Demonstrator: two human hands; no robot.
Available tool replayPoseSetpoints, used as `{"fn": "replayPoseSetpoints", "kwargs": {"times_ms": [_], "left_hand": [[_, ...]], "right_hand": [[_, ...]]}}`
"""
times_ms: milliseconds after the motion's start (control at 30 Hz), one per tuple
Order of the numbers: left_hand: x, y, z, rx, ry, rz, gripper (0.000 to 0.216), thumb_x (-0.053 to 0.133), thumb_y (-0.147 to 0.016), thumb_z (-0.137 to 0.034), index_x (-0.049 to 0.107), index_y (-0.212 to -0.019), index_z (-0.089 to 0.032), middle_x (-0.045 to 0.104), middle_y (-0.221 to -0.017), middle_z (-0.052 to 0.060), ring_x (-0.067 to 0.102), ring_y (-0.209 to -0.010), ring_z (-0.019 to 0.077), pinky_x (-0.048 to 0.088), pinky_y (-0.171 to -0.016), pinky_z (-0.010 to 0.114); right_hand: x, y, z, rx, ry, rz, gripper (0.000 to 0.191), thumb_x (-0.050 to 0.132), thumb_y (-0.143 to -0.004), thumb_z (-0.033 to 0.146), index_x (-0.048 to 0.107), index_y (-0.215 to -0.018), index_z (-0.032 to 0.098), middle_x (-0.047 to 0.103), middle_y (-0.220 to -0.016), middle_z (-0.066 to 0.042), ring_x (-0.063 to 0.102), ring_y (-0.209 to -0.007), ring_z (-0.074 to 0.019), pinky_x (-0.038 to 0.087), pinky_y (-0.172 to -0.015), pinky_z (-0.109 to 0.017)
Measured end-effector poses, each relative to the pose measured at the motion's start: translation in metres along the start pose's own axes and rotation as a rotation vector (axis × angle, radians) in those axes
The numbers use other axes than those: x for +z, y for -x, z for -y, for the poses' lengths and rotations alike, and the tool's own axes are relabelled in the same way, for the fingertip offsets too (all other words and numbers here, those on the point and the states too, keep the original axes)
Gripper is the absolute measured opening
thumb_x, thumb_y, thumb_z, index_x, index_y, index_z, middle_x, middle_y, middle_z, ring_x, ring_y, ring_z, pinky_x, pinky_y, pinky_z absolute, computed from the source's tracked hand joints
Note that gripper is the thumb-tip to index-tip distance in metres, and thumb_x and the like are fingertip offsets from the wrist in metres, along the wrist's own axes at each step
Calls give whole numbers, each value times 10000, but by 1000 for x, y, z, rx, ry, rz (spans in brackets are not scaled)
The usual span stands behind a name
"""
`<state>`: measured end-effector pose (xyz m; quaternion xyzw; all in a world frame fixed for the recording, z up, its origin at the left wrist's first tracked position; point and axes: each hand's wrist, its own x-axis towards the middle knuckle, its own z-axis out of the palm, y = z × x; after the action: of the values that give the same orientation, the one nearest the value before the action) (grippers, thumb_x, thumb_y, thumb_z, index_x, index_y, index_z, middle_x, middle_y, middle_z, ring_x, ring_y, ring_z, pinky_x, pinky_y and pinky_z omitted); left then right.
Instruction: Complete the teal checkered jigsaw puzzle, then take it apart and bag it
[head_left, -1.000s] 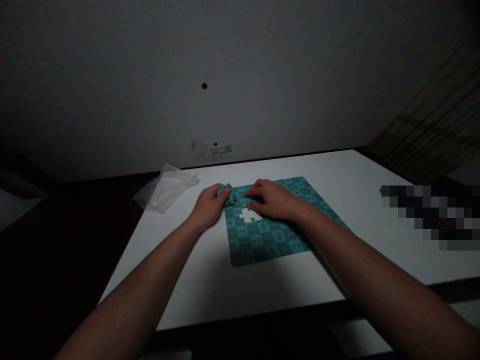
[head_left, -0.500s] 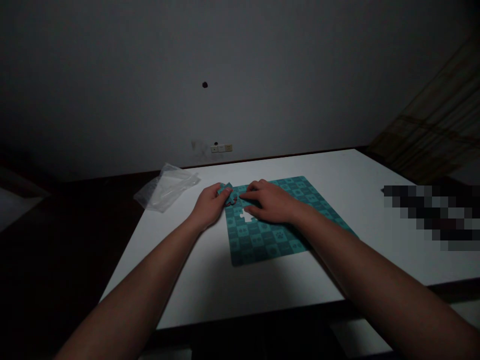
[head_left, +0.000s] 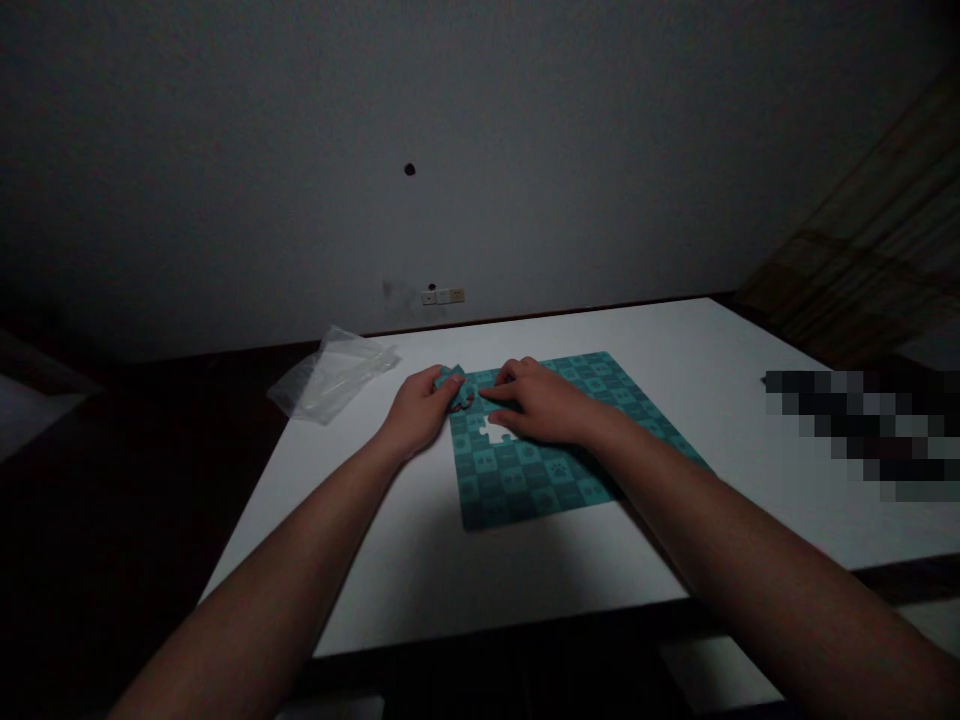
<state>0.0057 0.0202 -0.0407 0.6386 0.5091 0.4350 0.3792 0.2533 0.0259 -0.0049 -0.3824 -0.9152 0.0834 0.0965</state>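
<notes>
A teal checkered jigsaw puzzle (head_left: 517, 490) lies flat on the white table, printed with paw marks and other small pictures. Over its far left corner, my left hand (head_left: 418, 408) is closed on a teal jigsaw piece (head_left: 451, 378), its thumb on top. Whether more pieces sit under that one is unclear. A piece-shaped gap (head_left: 495, 431) in the puzzle shows the white tabletop. Just right of this gap, my right hand (head_left: 546, 402) rests on the puzzle with index finger and thumb apart, pointing left. The palm and forearm cover part of the puzzle.
Clear plastic bags (head_left: 334, 375) lie at the far left edge of the white table (head_left: 390, 590). A blurred-out dark patch (head_left: 877, 420) covers the right side. Behind the table stands a grey wall with sockets (head_left: 442, 297); a curtain (head_left: 862, 230) hangs at right.
</notes>
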Motion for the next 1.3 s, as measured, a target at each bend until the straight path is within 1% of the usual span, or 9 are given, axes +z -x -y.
{"fn": "replayPoseSetpoints", "kwargs": {"times_ms": [267, 500, 667, 867, 1000, 1100, 1200, 1233, 1300], "left_hand": [[-1, -1, 1, 9, 0, 16, 486, 698, -947, -695, 699, -845, -220, 751, -834, 53, 663, -805, 247, 529, -754, 362], [-1, 0, 1, 13, 28, 25, 427, 699, -971, -629, 705, -863, -216, 754, -841, 44, 659, -795, 234, 518, -770, 356], [0, 0, 2, 9, 43, 30, 431, 699, -970, -637, 707, -877, -216, 755, -844, 44, 662, -789, 236, 523, -777, 360], [-1, 0, 2, 16, 42, 35, 446, 699, -970, -648, 709, -874, -213, 749, -848, 47, 655, -797, 234, 513, -764, 351], [-1, 0, 4, 16, 17, 20, 466, 705, -964, -664, 706, -862, -210, 735, -826, 42, 644, -784, 233, 506, -748, 350], [-1, -1, 4, 14, 23, 24, 474, 707, -960, -673, 704, -865, -209, 744, -835, 44, 656, -799, 238, 515, -760, 353], [0, -1, 1, 9, 51, 26, 461, 713, -958, -660, 704, -867, -208, 752, -840, 44, 666, -801, 234, 522, -777, 354], [0, 0, 0, 6, 59, 21, 454, 720, -954, -650, 704, -862, -206, 753, -838, 44, 665, -796, 230, 522, -778, 352], [1, 0, -2, -4, 94, 10, 438, 737, -942, -631, 703, -855, -203, 752, -826, 44, 663, -780, 222, 519, -772, 347]], "right_hand": [[0, -1, 0, 0, 21, -5, 414, 718, -1063, 451, 796, -1438, 295, 709, -1267, -155, 626, -1221, -345, 497, -1081, -471], [-8, 1, -6, 82, -11, -22, 426, 823, -985, 527, 842, -1344, 297, 818, -1275, -118, 720, -1181, -361, 527, -999, -448], [-15, 5, -4, 208, -16, 4, 481, 827, -968, 440, 793, -1439, 346, 857, -1202, -101, 786, -1055, -341, 560, -897, -425], [-16, 5, -3, 214, 43, 6, 507, 807, -971, 488, 780, -1458, 349, 848, -1260, -109, 780, -1092, -366, 538, -867, -422], [-24, 7, 2, 168, 144, 53, 299, 729, -1018, 472, 859, -1249, 333, 863, -1089, -88, 774, -990, -321, 505, -821, -386], [-30, 7, 10, 119, 174, 83, 288, 638, -1066, 437, 866, -1081, 261, 851, -1034, -105, 773, -991, -312, 518, -850, -389], [-25, 4, 15, 56, 113, -6, 341, 568, -1095, 378, 828, -1231, 203, 826, -1275, -151, 756, -1193, -342, 544, -1019, -445], [-19, 3, 16, 33, 85, -45, 398, 540, -1109, 372, 783, -1357, 178, 769, -1428, -174, 711, -1322, -357, 524, -1108, -470], [-2, 0, 16, 11, 37, -72, 569, 478, -1141, 424, 611, -1598, 112, 549, -1695, -218, 527, -1567, -381, 429, -1268, -520]]}}
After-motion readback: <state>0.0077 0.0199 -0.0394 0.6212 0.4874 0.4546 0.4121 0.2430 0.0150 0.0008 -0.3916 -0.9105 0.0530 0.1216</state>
